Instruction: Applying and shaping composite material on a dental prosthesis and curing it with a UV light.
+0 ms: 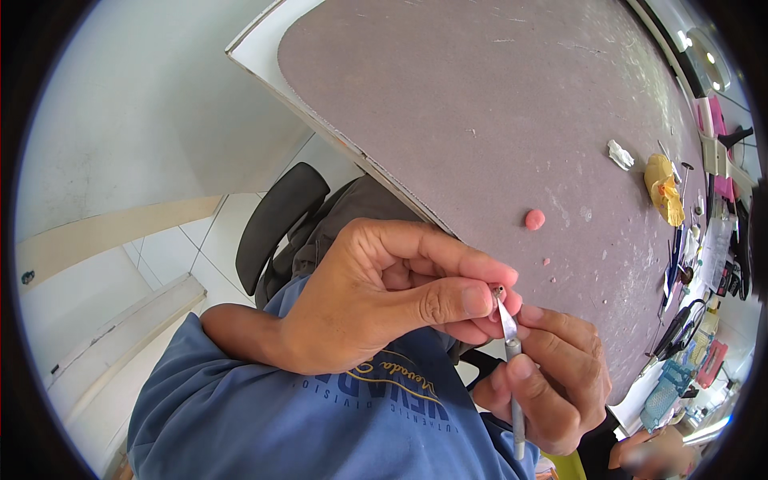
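In my right hand (552, 380) is a craft knife (517, 400) with a slim grey metal handle, gripped between thumb and fingers. Its pointed silver blade (506, 320) tilts up against a tiny piece (499, 291) with a dark, shiny spot and some pink on it. Thumb and fingertips of my left hand (400, 288) pinch that piece; they cover most of it, so its kind cannot be made out. Both hands meet just off the table's near edge. On the table beyond them lies a small pink ball (534, 219) of soft-looking material, with pink crumbs (546, 262) near it.
The grey-brown tabletop (448, 104) has a pale edge. Right of the ball lie a crumpled white tissue (620, 155) and a yellow crumpled wrapper (664, 192). Tools and a blue basket (666, 392) line the right side. A black armrest (280, 224) stands left; another person (652, 456) shows lower right.
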`<action>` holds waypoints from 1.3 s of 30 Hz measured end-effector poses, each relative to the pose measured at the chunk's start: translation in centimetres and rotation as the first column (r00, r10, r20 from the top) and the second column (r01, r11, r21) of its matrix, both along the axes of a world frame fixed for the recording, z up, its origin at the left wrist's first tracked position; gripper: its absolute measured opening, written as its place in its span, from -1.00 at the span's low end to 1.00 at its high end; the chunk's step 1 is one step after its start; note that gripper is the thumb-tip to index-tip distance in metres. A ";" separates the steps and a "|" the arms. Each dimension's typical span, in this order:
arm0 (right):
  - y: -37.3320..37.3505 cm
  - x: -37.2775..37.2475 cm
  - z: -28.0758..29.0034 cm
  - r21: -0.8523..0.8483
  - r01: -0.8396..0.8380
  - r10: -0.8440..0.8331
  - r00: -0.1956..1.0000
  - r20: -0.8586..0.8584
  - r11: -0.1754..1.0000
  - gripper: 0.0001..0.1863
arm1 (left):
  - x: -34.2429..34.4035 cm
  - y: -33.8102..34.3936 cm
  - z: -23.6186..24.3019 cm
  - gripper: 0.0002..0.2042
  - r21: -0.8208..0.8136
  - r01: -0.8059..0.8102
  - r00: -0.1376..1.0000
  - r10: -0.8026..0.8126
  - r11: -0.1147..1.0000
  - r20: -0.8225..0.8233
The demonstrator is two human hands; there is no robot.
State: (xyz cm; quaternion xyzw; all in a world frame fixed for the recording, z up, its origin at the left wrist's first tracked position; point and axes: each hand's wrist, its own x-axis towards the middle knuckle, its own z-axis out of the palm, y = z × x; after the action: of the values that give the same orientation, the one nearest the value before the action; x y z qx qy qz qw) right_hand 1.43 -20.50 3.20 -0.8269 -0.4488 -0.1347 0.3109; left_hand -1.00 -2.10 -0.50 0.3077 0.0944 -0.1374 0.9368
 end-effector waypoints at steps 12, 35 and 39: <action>-0.5 -0.2 -0.4 0.038 0.017 -0.018 0.999 0.038 0.999 -0.72 | -0.1 0.0 0.1 -0.85 -0.023 0.006 1.000 -0.006 1.000 -0.022; -0.6 -0.3 -0.4 0.068 0.013 -0.012 1.000 -0.013 0.998 -0.74 | -0.5 0.0 0.0 -0.86 -0.006 0.007 1.000 -0.007 1.000 -0.004; -0.1 -0.1 -0.2 0.023 0.014 -0.015 1.000 0.027 1.000 -0.73 | -0.5 -0.1 -0.2 -0.86 -0.007 0.005 1.000 -0.005 1.000 0.006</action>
State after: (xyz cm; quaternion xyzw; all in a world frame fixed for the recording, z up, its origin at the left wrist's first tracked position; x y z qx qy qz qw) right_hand 1.31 -20.63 2.97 -0.8247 -0.4455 -0.1534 0.3129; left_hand -1.52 -2.19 -0.66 0.3049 0.0904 -0.1392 0.9378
